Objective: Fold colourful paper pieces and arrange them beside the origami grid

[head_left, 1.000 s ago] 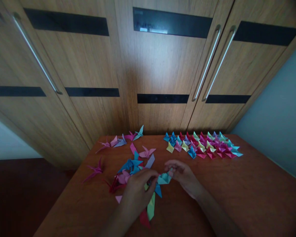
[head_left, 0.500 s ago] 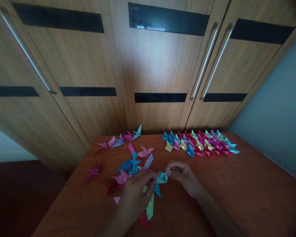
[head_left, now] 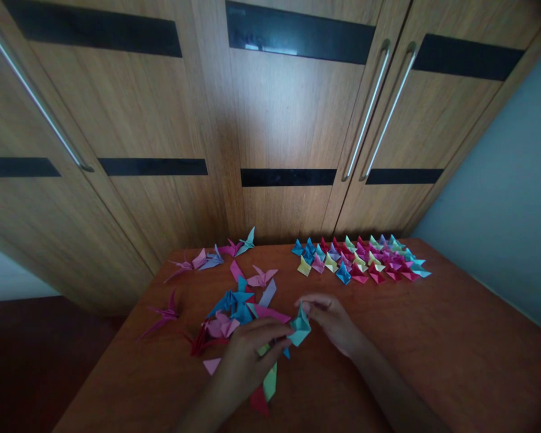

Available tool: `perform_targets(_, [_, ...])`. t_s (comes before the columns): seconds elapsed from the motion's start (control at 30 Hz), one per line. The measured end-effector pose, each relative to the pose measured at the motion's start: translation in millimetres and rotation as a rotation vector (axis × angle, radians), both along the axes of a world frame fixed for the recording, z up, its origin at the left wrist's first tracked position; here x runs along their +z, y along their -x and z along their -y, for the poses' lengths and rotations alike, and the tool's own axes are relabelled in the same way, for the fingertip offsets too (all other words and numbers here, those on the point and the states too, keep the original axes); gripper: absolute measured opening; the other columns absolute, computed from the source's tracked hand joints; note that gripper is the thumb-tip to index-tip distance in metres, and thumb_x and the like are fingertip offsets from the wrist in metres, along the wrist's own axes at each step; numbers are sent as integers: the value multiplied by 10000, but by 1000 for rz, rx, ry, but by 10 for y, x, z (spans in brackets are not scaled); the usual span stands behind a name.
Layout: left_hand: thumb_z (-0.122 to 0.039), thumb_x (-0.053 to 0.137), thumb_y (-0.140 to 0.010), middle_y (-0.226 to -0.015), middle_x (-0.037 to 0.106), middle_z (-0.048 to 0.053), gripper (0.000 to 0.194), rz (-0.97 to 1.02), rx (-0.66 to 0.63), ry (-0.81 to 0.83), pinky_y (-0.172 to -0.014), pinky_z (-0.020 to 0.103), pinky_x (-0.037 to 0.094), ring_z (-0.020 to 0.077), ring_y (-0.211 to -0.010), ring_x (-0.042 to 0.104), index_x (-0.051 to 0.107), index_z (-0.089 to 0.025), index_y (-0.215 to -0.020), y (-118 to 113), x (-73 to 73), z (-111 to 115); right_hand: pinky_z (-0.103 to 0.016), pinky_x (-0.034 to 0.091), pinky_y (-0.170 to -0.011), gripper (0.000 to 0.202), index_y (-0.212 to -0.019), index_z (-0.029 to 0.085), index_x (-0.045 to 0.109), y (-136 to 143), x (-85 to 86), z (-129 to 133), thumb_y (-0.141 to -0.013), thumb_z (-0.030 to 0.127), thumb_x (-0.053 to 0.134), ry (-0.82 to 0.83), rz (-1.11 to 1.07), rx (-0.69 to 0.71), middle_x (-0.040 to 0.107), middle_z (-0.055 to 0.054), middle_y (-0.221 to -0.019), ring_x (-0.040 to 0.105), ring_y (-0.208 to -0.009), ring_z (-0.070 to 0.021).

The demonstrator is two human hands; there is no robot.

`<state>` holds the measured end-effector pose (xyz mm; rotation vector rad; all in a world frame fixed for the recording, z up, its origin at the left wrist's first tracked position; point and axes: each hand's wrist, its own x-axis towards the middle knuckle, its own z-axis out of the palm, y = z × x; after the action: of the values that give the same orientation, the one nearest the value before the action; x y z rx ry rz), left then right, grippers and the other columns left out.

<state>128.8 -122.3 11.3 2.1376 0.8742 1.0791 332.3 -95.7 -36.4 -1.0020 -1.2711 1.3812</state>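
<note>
A small teal folded paper piece [head_left: 300,328] is held between my hands, above the table. The fingers of my left hand [head_left: 252,355] pinch its left side, and my right hand [head_left: 327,316] pinches its upper tip. Under and beside my left hand lies a loose pile of folded papers, among them a blue one [head_left: 241,304], a pink one [head_left: 222,325], a dark red one [head_left: 199,341] and a light green one [head_left: 270,382]. My left hand hides part of this pile.
Rows of small folded pieces in many colours [head_left: 358,267] stand at the back right of the brown table [head_left: 388,355]. Several paper cranes [head_left: 213,258] lie at the back left, and a magenta crane [head_left: 166,314] lies nearer. Wooden cabinet doors [head_left: 293,114] rise behind.
The teal piece has turned more upright between my hands, with its point now upward. The whole view has shifted slightly, so the table things appear a little further left.
</note>
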Motion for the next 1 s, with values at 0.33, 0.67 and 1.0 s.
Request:
perform_targets(0.33, [-111,620,-788,-865,753,23,193,-65,87,-56,-709,224,552,153,-778,699,719,-236,-898,9,-44,-22,-248,430,-610,274,-875,174,673,-27,-54,-82,-858,401,520,-69,147,-45,643,-31,-737,562,-648,-137])
perform_targets(0.67, [-167,574,-833,-906,735,19,184,-153,211,-210,-772,259,532,162,-831,682,692,-240,-952,-66,182,-275,-227,391,-663,222,-964,236,654,151,-42,67,-844,184,474,-475,975,78,674,-15,-831,608,-742,-146])
perform_targets(1.0, [-147,488,-868,-861,698,42,187,-602,-46,-285,-739,281,512,177,-807,659,668,-197,-884,-945,207,-797,-243,380,-593,178,-901,205,661,187,-55,83,-816,200,505,-501,1117,80,710,-35,-842,652,-752,-192])
